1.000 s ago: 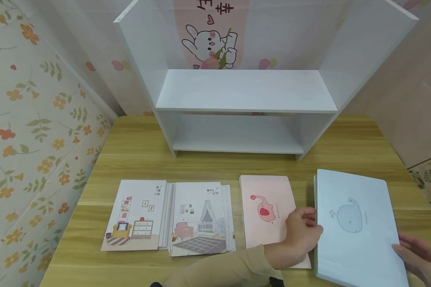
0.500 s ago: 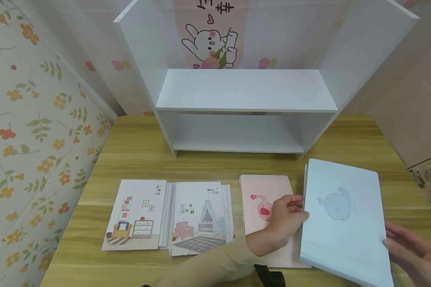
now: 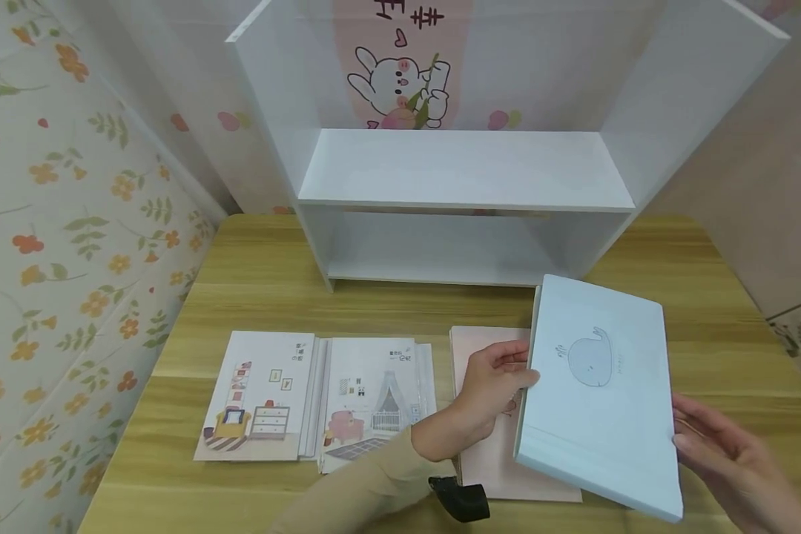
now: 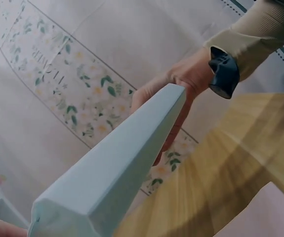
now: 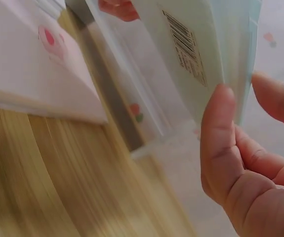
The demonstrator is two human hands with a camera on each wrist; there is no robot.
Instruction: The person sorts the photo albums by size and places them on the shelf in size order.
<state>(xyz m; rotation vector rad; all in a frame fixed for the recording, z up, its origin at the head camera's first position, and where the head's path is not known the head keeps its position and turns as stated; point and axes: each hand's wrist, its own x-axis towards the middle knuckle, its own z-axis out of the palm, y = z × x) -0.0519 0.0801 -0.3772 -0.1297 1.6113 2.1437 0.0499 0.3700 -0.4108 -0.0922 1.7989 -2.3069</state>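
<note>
A light blue notebook (image 3: 604, 445) with a whale drawing on its cover is tilted above the table in the head view, held between both hands. My left hand (image 3: 487, 397) pinches its left edge. On the opposite edge, my right hand (image 3: 734, 452) grips it between thumb and fingers. The left wrist view shows the notebook's pale side (image 4: 112, 148) close up, with the right hand behind it. A barcode label (image 5: 183, 47) is on its underside in the right wrist view. Partly covered by my left hand, a pink notebook (image 3: 487, 467) lies on the table.
Two stacks of white illustrated notebooks lie to the left, a left stack (image 3: 260, 393) and a right stack (image 3: 367, 371). A white two-level shelf (image 3: 467, 167) stands at the back of the wooden table (image 3: 153, 445). Patterned curtains (image 3: 73, 259) hang around.
Both hands have moved left and up with the blue notebook, which has risen from the table and tilted. It now overlaps the pink notebook in the head view.
</note>
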